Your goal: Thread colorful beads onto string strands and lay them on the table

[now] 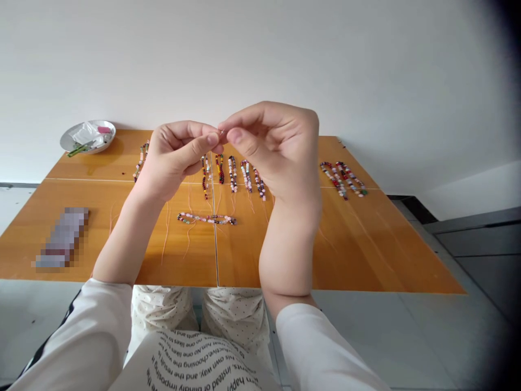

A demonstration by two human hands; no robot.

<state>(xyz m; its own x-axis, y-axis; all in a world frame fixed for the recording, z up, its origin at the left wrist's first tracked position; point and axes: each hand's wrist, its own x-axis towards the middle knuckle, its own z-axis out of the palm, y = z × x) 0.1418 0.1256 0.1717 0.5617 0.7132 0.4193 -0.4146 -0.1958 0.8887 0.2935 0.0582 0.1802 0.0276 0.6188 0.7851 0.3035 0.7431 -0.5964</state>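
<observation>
Above one table [391,244], two hands, left [163,157] and right [280,146], pinch one tiny item [222,132] between fingertips.

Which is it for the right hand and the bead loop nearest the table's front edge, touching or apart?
Apart. The head view shows the right hand raised, with bare table visible between it and the bead loop.

A shallow, round white dish [64,142] sat at the far left corner of the glossy orange-brown wooden surface [366,255], near the plain pale wall [260,60]; it held crumpled clear plastic [87,132], a small pink piece [104,130] and a slim green item [80,150] reaching over its rim; an oblong greyish-purple object [65,236], pixelated, lay at the front left; pale grey tiles [366,326] covered the floor.
</observation>
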